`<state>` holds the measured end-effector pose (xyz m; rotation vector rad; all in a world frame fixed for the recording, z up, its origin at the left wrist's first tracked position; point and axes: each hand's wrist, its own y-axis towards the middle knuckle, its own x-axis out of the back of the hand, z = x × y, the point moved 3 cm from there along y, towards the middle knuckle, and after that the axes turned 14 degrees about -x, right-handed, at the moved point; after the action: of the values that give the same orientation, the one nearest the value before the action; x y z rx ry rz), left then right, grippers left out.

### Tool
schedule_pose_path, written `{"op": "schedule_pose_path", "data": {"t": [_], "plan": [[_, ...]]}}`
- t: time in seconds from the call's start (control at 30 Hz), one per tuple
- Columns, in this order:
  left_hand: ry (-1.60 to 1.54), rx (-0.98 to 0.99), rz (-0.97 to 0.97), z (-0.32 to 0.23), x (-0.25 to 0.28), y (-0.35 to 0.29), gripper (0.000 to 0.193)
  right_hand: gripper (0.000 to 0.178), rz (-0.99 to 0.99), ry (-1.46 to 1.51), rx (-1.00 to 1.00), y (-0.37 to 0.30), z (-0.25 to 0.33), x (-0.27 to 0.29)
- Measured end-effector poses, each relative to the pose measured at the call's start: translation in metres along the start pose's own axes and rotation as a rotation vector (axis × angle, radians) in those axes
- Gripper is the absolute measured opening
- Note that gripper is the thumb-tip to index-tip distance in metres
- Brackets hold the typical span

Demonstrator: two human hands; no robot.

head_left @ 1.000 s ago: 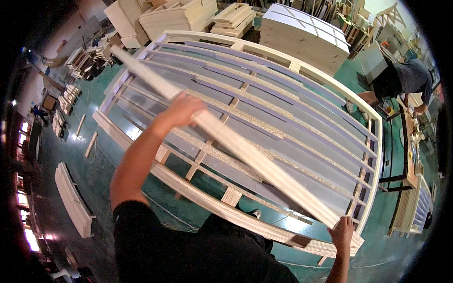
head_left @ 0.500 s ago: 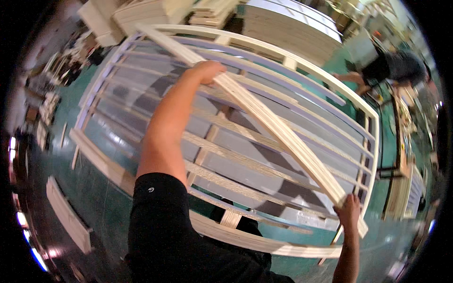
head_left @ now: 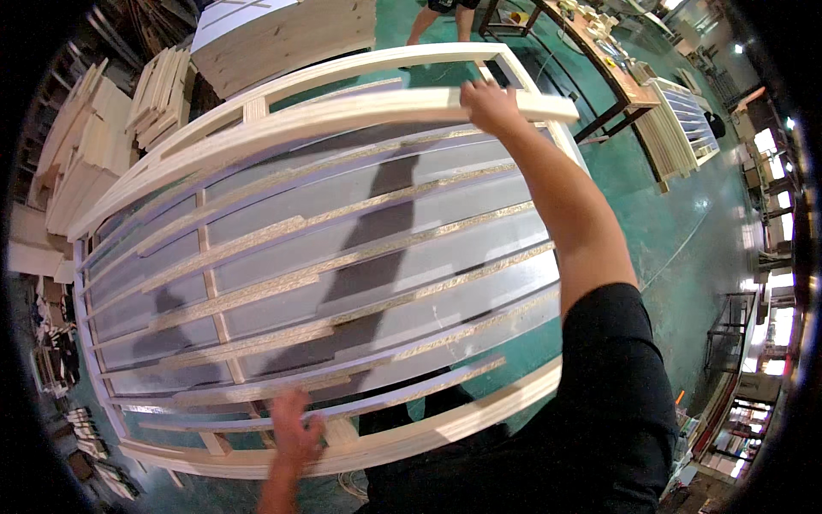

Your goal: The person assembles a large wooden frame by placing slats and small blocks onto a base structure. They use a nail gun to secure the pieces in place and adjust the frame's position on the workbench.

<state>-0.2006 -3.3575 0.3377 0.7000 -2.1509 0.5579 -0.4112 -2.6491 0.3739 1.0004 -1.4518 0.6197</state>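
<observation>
On the green workshop floor (head_left: 676, 248), I watched remotely as the left hand (head_left: 297, 430), fingers spread, came off the wooden beam (head_left: 360, 110), leaving only the right hand (head_left: 490, 106), fingers curled over it, steadying it above the far side of the slatted frame (head_left: 514, 403).

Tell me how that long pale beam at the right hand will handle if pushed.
The long beam should be fairly stiff: it looks thick, and its curve may be lens distortion. It could swing, since the right hand holds it near one end and the left hand is off it. Rolling seems unlikely, given its flat sides.
</observation>
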Motion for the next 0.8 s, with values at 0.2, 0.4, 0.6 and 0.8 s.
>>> {"op": "schedule_pose_path", "data": {"t": [0.2,0.4,0.6,0.8], "plan": [[0.127,0.160,-0.014,-0.103,-0.080,-0.067,0.043,0.030,0.014,0.031,-0.140,0.089,0.023,-0.002],[0.236,0.112,-0.071,-0.110,-0.091,-0.058,0.041,0.029,0.059,0.037,-0.182,0.148,0.027,-0.039],[0.209,0.095,-0.120,-0.111,-0.093,-0.053,0.043,0.033,-0.048,0.025,-0.213,0.198,0.040,-0.078],[0.154,0.180,0.020,-0.070,-0.130,-0.116,0.046,0.065,-0.022,-0.069,-0.057,0.269,0.022,-0.143]]}}
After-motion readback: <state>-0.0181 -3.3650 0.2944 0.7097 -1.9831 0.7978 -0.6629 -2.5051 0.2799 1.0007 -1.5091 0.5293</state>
